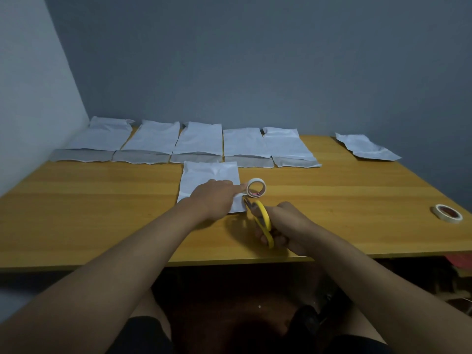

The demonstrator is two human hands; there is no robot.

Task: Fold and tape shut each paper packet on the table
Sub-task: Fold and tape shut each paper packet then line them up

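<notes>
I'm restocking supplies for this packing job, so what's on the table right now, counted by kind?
Paper packets: 7, five in the back row, one at the far right, one under the left hand
Tape rolls: 2, one by the left hand, one at the right edge
Scissors: 1, yellow-handled, in the right hand
Total: 10
</notes>
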